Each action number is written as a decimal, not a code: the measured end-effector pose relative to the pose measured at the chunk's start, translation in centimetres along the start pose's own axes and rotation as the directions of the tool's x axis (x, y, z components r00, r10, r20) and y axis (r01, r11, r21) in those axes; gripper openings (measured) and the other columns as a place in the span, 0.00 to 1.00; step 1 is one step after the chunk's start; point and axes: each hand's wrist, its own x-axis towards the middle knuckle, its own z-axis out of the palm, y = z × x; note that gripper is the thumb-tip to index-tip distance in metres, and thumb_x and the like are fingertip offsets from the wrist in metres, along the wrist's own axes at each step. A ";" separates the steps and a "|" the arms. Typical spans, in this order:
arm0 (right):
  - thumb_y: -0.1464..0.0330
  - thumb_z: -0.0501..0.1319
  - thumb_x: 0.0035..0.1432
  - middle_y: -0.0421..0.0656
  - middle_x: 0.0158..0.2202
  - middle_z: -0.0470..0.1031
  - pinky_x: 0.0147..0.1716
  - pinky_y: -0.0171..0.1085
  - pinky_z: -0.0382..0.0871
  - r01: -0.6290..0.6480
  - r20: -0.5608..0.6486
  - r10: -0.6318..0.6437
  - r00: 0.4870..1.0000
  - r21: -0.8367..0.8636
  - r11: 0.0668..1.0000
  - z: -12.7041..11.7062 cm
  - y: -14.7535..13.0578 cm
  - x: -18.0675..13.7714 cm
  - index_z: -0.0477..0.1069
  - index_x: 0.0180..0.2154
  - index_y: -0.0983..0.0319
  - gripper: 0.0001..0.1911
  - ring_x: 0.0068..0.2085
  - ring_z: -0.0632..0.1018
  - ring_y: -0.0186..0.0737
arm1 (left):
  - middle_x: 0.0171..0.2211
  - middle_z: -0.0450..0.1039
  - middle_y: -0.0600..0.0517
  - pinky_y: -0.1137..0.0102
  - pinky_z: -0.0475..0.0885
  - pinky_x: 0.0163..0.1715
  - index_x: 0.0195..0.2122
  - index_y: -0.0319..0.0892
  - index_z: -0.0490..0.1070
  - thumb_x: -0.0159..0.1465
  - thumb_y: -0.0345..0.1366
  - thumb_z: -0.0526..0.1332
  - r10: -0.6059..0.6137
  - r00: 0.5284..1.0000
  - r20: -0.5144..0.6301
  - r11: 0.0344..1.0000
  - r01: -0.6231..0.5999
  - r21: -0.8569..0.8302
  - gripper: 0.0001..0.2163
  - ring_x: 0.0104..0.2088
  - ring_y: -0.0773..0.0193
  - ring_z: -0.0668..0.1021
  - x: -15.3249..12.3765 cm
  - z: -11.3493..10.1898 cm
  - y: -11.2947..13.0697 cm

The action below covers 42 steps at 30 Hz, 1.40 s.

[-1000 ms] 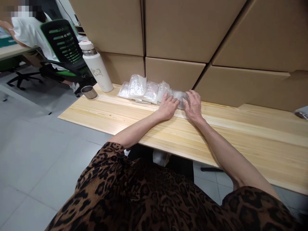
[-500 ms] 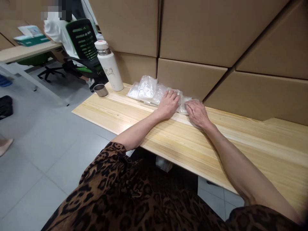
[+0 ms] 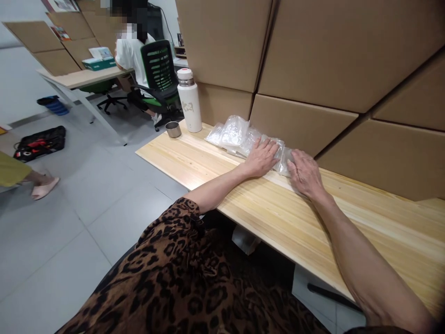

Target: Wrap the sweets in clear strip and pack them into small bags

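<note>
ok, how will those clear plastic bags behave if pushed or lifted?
Probably floppy: the clear plastic bags look crinkled and slump over each other. Likely light: thin film. Glossy film on the smooth wooden table may slide, so the overlapped row could scatter.

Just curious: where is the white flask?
In the head view, the white flask stands far left on the table, against the cardboard boxes, between a metal cup and the clear bags.
</note>
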 end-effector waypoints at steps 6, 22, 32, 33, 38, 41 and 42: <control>0.54 0.42 0.75 0.63 0.66 0.75 0.69 0.63 0.65 -0.005 0.042 0.003 0.999 0.047 0.999 0.8 0.6 0.2 0.73 0.64 0.70 0.35 0.70 0.73 0.63 | 0.73 0.66 0.36 0.38 0.51 0.78 0.67 0.33 0.70 0.78 0.40 0.50 -0.011 0.999 0.039 0.999 0.012 -0.038 0.23 0.77 0.43 0.64 0.1 -0.7 0.2; 0.52 0.45 0.76 0.61 0.72 0.66 0.73 0.62 0.59 0.015 -0.168 0.001 0.986 0.098 0.995 -0.6 0.0 -0.1 0.68 0.70 0.66 0.35 0.75 0.65 0.61 | 0.75 0.65 0.48 0.44 0.45 0.80 0.68 0.48 0.73 0.79 0.38 0.47 -0.043 0.997 -0.070 0.999 0.041 -0.034 0.22 0.80 0.56 0.59 0.3 -1.6 0.9; 0.54 0.44 0.76 0.59 0.72 0.68 0.72 0.61 0.60 0.046 -0.021 -0.045 0.999 0.062 0.997 0.1 -0.9 -0.5 0.68 0.69 0.67 0.34 0.74 0.67 0.60 | 0.73 0.68 0.41 0.46 0.52 0.79 0.68 0.40 0.71 0.76 0.30 0.49 -0.037 0.999 0.016 0.991 0.039 -0.124 0.23 0.78 0.51 0.64 0.4 0.0 -0.8; 0.55 0.44 0.76 0.59 0.71 0.70 0.72 0.62 0.60 0.039 0.004 -0.040 0.999 0.057 0.998 0.3 -1.0 -0.6 0.69 0.69 0.67 0.34 0.73 0.68 0.59 | 0.73 0.69 0.40 0.47 0.54 0.79 0.68 0.38 0.71 0.77 0.32 0.48 -0.023 0.999 0.037 0.992 0.028 -0.124 0.22 0.77 0.51 0.64 0.4 0.2 -1.0; 0.56 0.42 0.76 0.59 0.67 0.74 0.72 0.66 0.57 0.026 0.066 -0.028 0.997 0.035 0.999 0.8 -1.8 -0.4 0.74 0.65 0.66 0.33 0.70 0.72 0.61 | 0.73 0.68 0.40 0.49 0.50 0.80 0.67 0.38 0.71 0.77 0.32 0.49 -0.003 0.997 0.074 0.995 0.010 -0.098 0.22 0.78 0.50 0.64 0.5 -0.1 -0.9; 0.53 0.44 0.75 0.58 0.70 0.72 0.73 0.65 0.58 0.001 0.033 -0.004 0.999 0.107 0.994 0.3 -1.3 -0.3 0.72 0.66 0.65 0.34 0.73 0.69 0.60 | 0.75 0.66 0.42 0.44 0.48 0.80 0.69 0.40 0.70 0.78 0.33 0.50 -0.061 0.995 0.080 0.991 0.070 -0.111 0.22 0.79 0.50 0.61 0.2 -1.3 0.0; 0.51 0.45 0.74 0.58 0.71 0.70 0.73 0.64 0.58 -0.004 0.006 0.003 1.000 0.132 0.991 0.1 -1.0 -0.3 0.71 0.67 0.65 0.35 0.74 0.67 0.59 | 0.76 0.64 0.43 0.43 0.47 0.80 0.70 0.42 0.68 0.78 0.34 0.51 -0.093 0.994 0.064 0.988 0.100 -0.117 0.22 0.79 0.50 0.60 0.0 -1.9 0.2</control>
